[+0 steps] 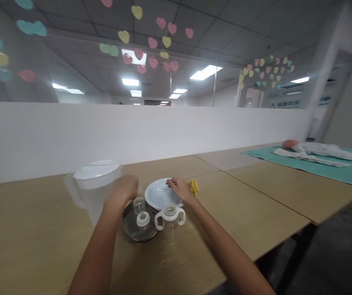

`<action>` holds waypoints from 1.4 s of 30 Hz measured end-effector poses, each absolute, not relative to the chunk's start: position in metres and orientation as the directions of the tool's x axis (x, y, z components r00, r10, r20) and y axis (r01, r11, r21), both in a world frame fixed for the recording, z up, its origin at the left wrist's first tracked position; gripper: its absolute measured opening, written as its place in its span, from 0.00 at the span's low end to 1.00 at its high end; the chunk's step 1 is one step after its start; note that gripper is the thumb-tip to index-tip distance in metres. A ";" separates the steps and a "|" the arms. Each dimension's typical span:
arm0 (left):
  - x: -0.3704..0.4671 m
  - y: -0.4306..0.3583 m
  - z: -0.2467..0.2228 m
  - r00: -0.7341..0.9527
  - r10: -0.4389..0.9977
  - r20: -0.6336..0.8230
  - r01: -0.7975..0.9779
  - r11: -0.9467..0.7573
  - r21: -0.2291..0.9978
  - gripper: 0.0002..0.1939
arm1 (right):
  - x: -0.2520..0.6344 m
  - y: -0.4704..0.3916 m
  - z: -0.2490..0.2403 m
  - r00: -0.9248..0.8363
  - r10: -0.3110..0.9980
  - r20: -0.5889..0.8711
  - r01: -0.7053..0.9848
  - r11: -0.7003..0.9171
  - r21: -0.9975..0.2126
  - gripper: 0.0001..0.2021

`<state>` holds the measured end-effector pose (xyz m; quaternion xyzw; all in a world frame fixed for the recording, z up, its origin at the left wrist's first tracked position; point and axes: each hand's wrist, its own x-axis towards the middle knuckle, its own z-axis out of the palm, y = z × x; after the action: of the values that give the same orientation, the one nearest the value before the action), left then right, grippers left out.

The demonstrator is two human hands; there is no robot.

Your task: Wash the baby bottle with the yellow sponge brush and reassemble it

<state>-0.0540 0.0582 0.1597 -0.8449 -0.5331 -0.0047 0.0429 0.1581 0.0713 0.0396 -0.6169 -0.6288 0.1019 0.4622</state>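
My left hand, smeared by motion, is beside the white lidded pitcher, above the round metal tray. Its fingers are too blurred to tell what they hold. My right hand is over the right side of the white basin, fingers curled together; whatever is in them, if anything, is too small to make out. On the tray are a clear bottle cap and a white ring with a teat. A clear baby bottle with two white handles stands uncapped in front of the basin.
A yellow sponge brush lies right of my right hand on the wooden table. Farther right, a doll in white clothes lies on a green mat. A white partition runs along the back.
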 end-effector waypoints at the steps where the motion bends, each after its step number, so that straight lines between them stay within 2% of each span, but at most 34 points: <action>1: -0.053 0.053 0.165 0.453 0.884 0.115 0.890 -0.442 -0.113 0.06 | 0.159 0.071 0.038 0.211 0.865 0.455 0.680 0.205 -0.704 0.18; 5: -0.046 0.046 0.178 0.511 0.835 0.207 0.860 -0.491 -0.140 0.09 | 0.162 0.073 0.038 0.321 0.819 0.476 0.642 0.182 -0.744 0.19; 10: -0.034 0.058 0.175 0.567 0.757 0.324 0.797 -0.604 0.016 0.11 | 0.169 0.075 0.042 0.481 0.680 0.553 0.520 0.286 -0.805 0.17; 13: -0.026 0.062 0.171 0.592 0.696 0.406 0.759 -0.651 0.008 0.13 | 0.171 0.075 0.043 0.543 0.637 0.548 0.475 0.305 -0.826 0.15; 16: -0.019 0.065 0.168 0.561 0.683 0.468 0.767 -0.641 0.016 0.17 | 0.172 0.074 0.044 0.579 0.616 0.534 0.377 0.379 -0.845 0.19; 18: -0.015 0.067 0.164 0.517 0.694 0.501 0.770 -0.633 0.083 0.19 | 0.172 0.073 0.046 0.615 0.581 0.534 0.308 0.446 -0.840 0.22; 23: -0.005 0.080 0.144 0.467 0.688 0.555 0.703 -0.670 0.239 0.21 | 0.168 0.061 0.054 0.778 0.395 0.488 0.192 0.591 -0.784 0.23; 27: 0.003 0.091 0.122 0.439 0.751 0.493 0.594 -0.654 0.467 0.20 | 0.161 0.045 0.061 0.829 0.351 0.435 0.072 0.704 -0.706 0.25; 31: 0.011 0.092 0.110 0.487 0.673 0.557 0.503 -0.737 0.451 0.15 | 0.152 0.036 0.062 0.803 0.337 0.491 0.096 0.741 -0.665 0.25; 42: 0.017 0.086 0.101 0.550 0.604 0.577 0.468 -0.795 0.386 0.13 | 0.149 0.036 0.048 0.688 0.341 0.641 0.354 0.614 -0.706 0.26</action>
<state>0.0165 0.0864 0.1007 -0.8754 -0.3063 -0.3622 -0.0935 0.1486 0.0360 0.0483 -0.4394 -0.3950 -0.0040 0.8068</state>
